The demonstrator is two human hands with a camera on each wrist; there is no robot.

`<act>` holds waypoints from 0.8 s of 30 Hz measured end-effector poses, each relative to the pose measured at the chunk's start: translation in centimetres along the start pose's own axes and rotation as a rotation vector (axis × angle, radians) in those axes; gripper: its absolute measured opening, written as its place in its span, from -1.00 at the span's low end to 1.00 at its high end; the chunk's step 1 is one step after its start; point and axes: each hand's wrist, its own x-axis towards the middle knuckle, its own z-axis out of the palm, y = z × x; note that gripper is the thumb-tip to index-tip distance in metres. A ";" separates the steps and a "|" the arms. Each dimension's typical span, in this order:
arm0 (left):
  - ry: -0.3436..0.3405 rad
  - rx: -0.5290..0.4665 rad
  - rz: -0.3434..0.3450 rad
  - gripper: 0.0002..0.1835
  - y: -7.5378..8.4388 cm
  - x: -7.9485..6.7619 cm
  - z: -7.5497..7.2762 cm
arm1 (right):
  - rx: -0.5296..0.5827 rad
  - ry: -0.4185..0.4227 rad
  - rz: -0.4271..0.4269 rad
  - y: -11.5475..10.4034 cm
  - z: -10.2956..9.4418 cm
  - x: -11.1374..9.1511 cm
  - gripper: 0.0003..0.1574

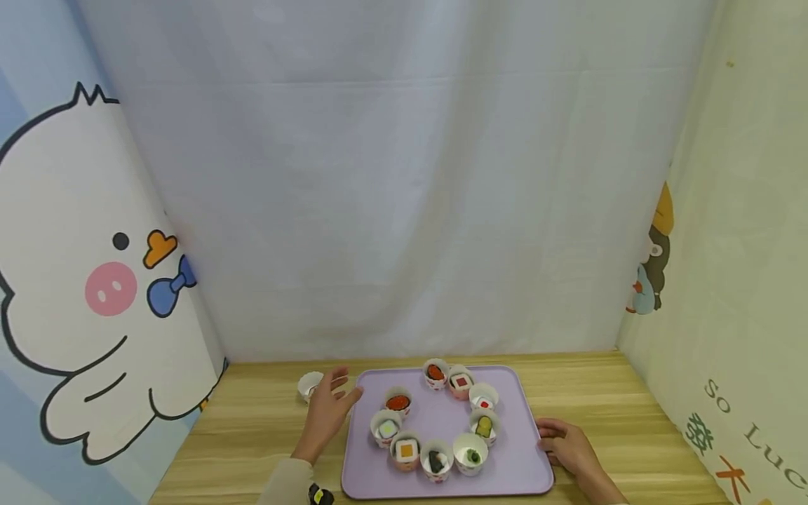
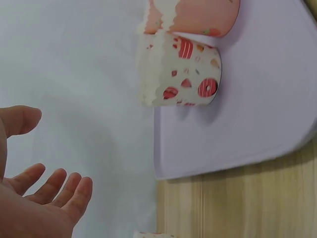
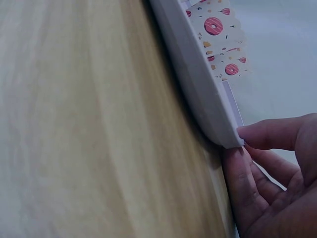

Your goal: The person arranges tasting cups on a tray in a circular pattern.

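A lavender tray (image 1: 442,421) lies on the table, with several patterned paper baking cups standing on it in a loose ring. Small sushi-like pieces sit in the cups, such as a red-topped one (image 1: 398,402), one with an orange square (image 1: 407,450) and a green one (image 1: 473,456). My right hand (image 1: 567,446) pinches the tray's right rim, thumb on top and fingers below in the right wrist view. Beside the tray's left edge my left hand (image 1: 328,410) holds nothing, its fingers spread and relaxed. Partly behind it is another paper cup (image 1: 309,384), its contents not visible.
The wooden table (image 1: 252,435) extends to both sides of the tray. A white curtain (image 1: 404,210) closes off the back. Printed cloth panels stand at the left (image 1: 57,210) and right (image 1: 745,280).
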 end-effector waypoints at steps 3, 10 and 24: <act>0.038 -0.014 0.007 -0.41 -0.1 0.3 -0.6 | 0.001 0.002 0.003 0.1 -0.1 0.0 -0.37; 0.116 -0.043 0.016 -0.40 -0.4 0.7 -1.9 | 0.002 0.009 0.001 0.3 -0.1 -0.2 -0.37; 0.164 0.018 -0.019 -0.31 -2.5 1.5 -5.3 | 0.000 0.013 -0.002 0.0 0.2 -0.1 -0.38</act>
